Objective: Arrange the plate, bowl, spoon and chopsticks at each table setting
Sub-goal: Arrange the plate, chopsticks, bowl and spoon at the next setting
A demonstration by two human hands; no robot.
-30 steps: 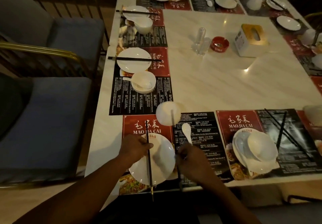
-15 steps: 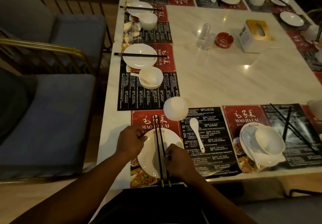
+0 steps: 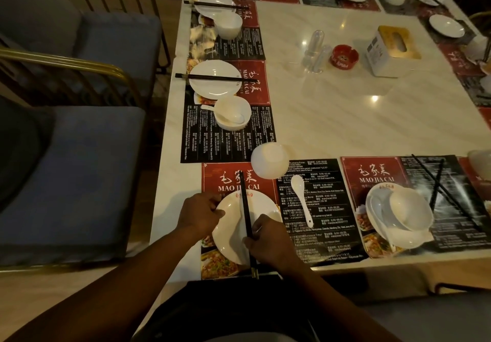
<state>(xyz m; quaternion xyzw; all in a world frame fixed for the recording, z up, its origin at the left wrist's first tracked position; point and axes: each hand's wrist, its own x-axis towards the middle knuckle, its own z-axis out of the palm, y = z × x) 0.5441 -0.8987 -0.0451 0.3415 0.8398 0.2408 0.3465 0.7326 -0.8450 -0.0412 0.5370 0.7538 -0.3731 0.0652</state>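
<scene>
- The worktop is seen holding several settings; those along its left edge are already laid out, with chopsticks across a plate and a spoon in a bowl.
- The nearest placemat carries the setting in hand, which is not yet finished.
- The plate is held at its left rim by the left hand, whose fingers are curled onto the edge.
- The bowl is left upside down just beyond the plate, touched by neither hand.
- The chopsticks, apart a second ago, are now brought together as a pair across the plate, pinched near their lower end by the right hand.
- The spoon lies loose on the placemat, right of the plate; bowl and spoon are judged the remaining steps.
</scene>
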